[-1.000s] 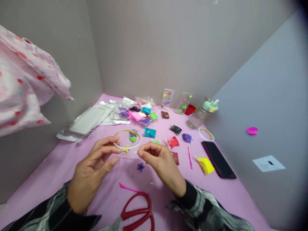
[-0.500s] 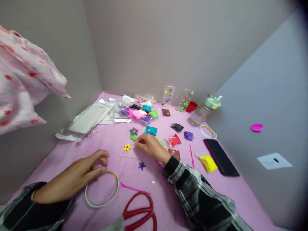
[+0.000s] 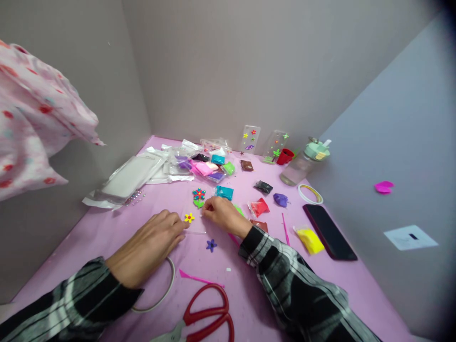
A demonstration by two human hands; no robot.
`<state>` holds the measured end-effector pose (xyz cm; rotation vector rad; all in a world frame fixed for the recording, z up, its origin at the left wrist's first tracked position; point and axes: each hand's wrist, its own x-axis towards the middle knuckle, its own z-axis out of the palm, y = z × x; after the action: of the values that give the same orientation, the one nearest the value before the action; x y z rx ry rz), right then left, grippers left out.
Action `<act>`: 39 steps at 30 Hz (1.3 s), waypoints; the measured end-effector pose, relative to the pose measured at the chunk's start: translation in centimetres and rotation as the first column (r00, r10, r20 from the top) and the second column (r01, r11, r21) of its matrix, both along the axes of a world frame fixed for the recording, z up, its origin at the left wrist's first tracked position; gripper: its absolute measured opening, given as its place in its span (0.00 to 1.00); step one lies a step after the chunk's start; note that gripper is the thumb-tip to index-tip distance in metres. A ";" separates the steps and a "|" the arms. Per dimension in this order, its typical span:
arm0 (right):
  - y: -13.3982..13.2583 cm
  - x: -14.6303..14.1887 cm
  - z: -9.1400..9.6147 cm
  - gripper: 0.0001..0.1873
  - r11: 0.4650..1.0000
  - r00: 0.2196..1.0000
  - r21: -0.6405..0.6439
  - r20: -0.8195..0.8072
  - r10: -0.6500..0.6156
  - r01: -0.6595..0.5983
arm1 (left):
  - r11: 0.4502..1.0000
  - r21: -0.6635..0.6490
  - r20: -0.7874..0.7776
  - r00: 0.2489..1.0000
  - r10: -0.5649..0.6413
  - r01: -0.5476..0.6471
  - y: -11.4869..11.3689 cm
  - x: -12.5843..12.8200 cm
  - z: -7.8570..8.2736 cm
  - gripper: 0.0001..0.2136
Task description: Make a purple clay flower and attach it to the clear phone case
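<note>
Away from one of two tape rolls [image 3: 174, 275], the left hand [image 3: 153, 237] has moved to one clear case [image 3: 195, 228] on the table [image 3: 252, 280]; whether it grips, I cannot tell. The right hand [image 3: 223, 214] has fingertips together by the case's right edge. Three flowers show: yellow flower [image 3: 189, 218], blue-red flower [image 3: 199, 194], purple flower [image 3: 211, 245].

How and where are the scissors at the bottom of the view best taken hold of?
Best by the red handles, probably coming from the right. The scissors lie with their two open loops toward the right, while the metal end points lower left, out of the picture. That side also avoids the pink stick lying just beyond the upper loop.
</note>
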<state>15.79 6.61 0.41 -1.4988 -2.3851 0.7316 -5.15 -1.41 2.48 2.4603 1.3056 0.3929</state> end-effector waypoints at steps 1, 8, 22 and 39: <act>0.0 -0.1 0.0 0.08 1.000 1.000 0.008 0.019 -0.002 0.002 | 1.000 -0.005 -0.008 1.000 -0.009 0.009 0.3 0.5 0.1 0.13; -0.8 -0.3 0.3 0.06 0.998 0.992 0.066 0.128 -0.003 -0.006 | 0.998 0.053 -0.018 0.999 -0.035 0.036 1.3 2.2 -0.8 0.13; -1.5 -0.3 0.1 0.11 0.994 0.979 0.106 0.201 -0.017 -0.005 | 0.917 -0.288 0.199 0.919 0.340 -0.277 2.9 -0.9 -3.1 0.15; -1.4 -0.6 -0.5 0.03 0.996 0.987 0.079 0.153 -0.044 0.032 | 0.706 -0.704 0.481 0.675 0.559 -0.083 5.6 -1.3 -2.3 0.21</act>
<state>15.23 5.24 -0.04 -1.6190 -2.4565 0.5276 -6.41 4.14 0.21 1.2826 1.2711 0.7116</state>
